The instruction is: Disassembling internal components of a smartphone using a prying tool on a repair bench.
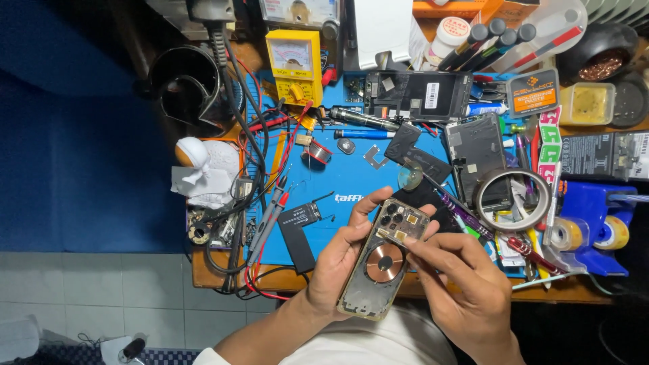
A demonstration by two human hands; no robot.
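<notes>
My left hand [338,260] grips an opened phone housing [383,260] from the left side, tilted, above the front edge of the workbench. The housing shows a copper charging coil in its middle and a camera block at its top end. My right hand [466,284] reaches in from the right, thumb and forefinger pinched at the housing's upper right edge near a small gold part. Whether the fingers hold anything is too small to tell.
A blue work mat [338,182] holds a black battery [297,230], a phone screen [480,159], another opened phone body [416,94], a tape roll [512,199], screwdrivers and probes. A yellow multimeter [294,64] stands at the back. Tape dispenser [595,230] sits right.
</notes>
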